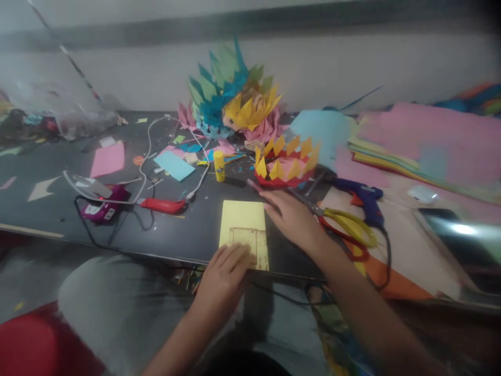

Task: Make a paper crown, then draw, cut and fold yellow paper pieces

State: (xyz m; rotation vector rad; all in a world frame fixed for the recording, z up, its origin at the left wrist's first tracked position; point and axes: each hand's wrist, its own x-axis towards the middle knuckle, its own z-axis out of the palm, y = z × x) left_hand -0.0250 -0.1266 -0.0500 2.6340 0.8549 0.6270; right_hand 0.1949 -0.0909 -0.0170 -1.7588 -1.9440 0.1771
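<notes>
My left hand [227,266] lies with its fingers on a yellow paper sheet [240,214] at the table's front edge. Under its fingertips is a small square piece with brown outlines [242,231]; whether it is a separate template or drawn on is unclear. My right hand [295,216] reaches over the table right of the sheet, fingers stretched and thumb apart. A slim pinkish thing [253,184] shows at its fingertips, too blurred to name. Beside that hand lie scissors [348,225] with yellow and red handles. A red and yellow paper crown-like ring [287,164] stands just beyond it.
A yellow glue stick [219,166] stands behind the sheet. At right are a blue glue gun [362,198], a phone [450,235] and stacked coloured paper [426,141]. Leftward lie a red-handled corded tool [162,205] and a purple device [104,206]. Folded-paper pieces [230,99] stand against the wall.
</notes>
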